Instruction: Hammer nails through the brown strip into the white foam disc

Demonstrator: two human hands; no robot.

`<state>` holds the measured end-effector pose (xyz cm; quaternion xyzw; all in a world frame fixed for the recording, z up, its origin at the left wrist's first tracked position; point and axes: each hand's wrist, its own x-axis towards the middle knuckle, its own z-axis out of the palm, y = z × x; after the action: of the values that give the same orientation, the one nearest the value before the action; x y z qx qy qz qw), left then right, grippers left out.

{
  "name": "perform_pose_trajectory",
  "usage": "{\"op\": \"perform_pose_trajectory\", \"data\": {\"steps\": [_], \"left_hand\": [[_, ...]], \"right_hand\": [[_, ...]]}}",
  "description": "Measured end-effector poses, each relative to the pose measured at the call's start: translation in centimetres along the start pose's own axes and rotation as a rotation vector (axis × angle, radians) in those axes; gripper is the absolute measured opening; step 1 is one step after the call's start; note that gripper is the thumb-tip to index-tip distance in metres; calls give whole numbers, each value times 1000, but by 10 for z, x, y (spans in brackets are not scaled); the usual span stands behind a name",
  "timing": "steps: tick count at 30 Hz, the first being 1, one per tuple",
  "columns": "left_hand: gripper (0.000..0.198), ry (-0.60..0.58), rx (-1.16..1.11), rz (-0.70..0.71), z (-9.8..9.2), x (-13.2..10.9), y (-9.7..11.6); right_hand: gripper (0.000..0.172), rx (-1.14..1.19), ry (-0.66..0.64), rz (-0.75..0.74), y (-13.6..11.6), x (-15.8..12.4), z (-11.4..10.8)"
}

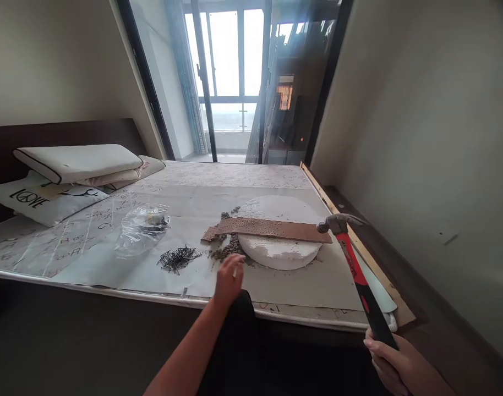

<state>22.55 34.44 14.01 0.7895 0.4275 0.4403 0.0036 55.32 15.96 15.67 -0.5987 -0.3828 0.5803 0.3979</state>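
The bed [111, 278] is lying ahead of both hands, its top covered with sheets of paper [301, 286] that are reaching to the near edge just beyond the left fingertips. Two pillows [76, 162] are sitting far off to the left of the fingers, at the headboard end. A round white foam disc [280, 253] is resting on the paper just ahead and right of the left fingers, and a brown perforated strip [268, 228] is lying across its top, sticking out past its left edge over a scatter of grey crumbs [224, 252] straight ahead of those fingers.

The hammer [356, 269] is being held up by its black-and-red handle, its steel head hanging beside the right end of the strip, well ahead of the gripping fingers. A crumpled clear plastic bag [140, 228] is lying farther left of the left fingers, and a small heap of dark nails [178, 257] is sitting between the bag and the crumbs, just left of and ahead of the fingertips.

The right hand [400, 366] is wrapping its fingers closed around the bottom end of the hammer handle. The left hand [229, 280] is hovering over the near edge of the paper with the fingers loosely curled; something small and pale seems to be pinched in them, though it is too small to tell what.
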Motion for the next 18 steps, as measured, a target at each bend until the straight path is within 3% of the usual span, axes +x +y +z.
{"op": "perform_pose_trajectory", "data": {"steps": [2,4,7,9,12,18], "left_hand": [[30,-41,147,-251,11,28,-43],[30,-271,216,-368,18,47,-87],[22,-536,331,-523,24,42,-128],[15,-646,362,-589,28,25,-136],[10,-698,370,-630,38,6,-134],[5,-705,374,-648,48,12,-138]], "right_hand": [[36,-34,-3,0,-4,-2,-2],[36,-82,-22,14,-6,-5,-4],[37,-119,-16,24,-3,-9,-7],[37,-110,8,14,2,-10,-6],[36,-96,26,6,8,-11,-2],[35,-90,-7,14,2,-10,6]]}}
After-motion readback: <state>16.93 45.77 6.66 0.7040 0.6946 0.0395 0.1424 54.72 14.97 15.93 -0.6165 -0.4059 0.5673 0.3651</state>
